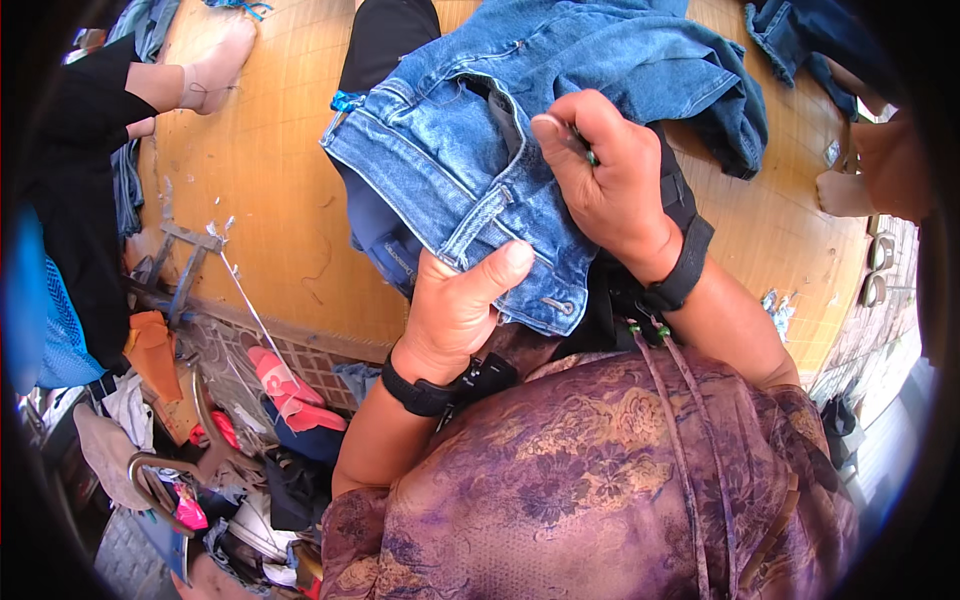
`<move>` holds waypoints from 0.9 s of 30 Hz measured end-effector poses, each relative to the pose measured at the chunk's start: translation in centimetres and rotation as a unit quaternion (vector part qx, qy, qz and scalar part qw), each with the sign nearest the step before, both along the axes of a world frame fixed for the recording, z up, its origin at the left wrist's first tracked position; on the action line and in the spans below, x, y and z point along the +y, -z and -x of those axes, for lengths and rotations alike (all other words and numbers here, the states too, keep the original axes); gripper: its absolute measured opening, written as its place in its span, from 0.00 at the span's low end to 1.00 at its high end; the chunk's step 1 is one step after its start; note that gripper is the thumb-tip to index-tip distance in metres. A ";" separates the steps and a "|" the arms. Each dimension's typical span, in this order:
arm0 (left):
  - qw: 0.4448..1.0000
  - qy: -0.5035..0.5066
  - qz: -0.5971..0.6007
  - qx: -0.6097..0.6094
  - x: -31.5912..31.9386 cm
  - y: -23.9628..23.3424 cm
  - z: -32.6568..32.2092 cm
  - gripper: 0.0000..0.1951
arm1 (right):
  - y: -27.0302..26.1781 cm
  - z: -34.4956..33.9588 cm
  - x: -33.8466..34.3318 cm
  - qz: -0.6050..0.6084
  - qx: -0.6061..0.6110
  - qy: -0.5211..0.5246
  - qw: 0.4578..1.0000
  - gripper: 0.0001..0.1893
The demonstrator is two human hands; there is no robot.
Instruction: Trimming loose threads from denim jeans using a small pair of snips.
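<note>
Blue washed-denim trousers (435, 146) lie across my lap, waistband toward me and legs spread away to the upper right. My left hand (454, 311) pinches the waistband, thumb on top beside a frayed belt loop (478, 225). Near that thumb, a stitched buttonhole (559, 305) shows at the waistband's end. Above the fly area, my right hand (619, 180) is closed around a small tool (579, 141) with a green part; most of it is hidden in the fist. The pocket opening (495, 105) gapes beside this hand. A bright blue tie (346, 101) hangs at the waistband's far corner.
A wooden-looking mat surface (262, 165) spreads under the trousers. Another person's foot (221, 67) rests at upper left, another foot (844, 193) at right. More denim (810, 37) lies upper right. Pink slippers (289, 390) and a cluttered metal frame (202, 465) stand lower left.
</note>
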State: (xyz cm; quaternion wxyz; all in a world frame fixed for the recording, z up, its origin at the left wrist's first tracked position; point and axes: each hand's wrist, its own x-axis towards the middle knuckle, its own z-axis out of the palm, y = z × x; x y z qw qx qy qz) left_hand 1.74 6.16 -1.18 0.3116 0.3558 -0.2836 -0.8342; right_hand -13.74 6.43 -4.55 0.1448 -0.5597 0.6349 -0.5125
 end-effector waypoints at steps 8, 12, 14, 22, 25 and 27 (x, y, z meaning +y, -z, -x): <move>0.975 0.031 0.156 -0.155 1.8 0.7 -1.0 0.16 | -1.2 1.4 0.3 0.051 -0.096 0.028 0.994 0.03; 0.997 -0.002 0.035 -0.072 1.7 0.3 -0.2 0.19 | -0.3 3.5 3.5 -0.147 -0.159 -0.029 0.976 0.13; 1.000 0.002 -0.030 0.004 1.5 -0.1 0.5 0.22 | -0.3 3.3 3.9 -0.212 -0.259 -0.064 0.940 0.22; 0.997 0.005 0.055 -0.057 1.7 0.0 1.1 0.21 | 0.1 2.9 3.5 -0.197 -0.372 -0.120 0.899 0.10; 0.990 0.024 0.103 -0.091 1.9 -0.2 1.3 0.21 | -0.7 2.6 2.5 -0.154 -0.285 -0.118 0.939 0.09; 0.990 0.019 0.100 -0.100 1.9 -0.5 1.5 0.20 | -1.0 2.6 1.9 -0.152 -0.220 -0.129 0.955 0.08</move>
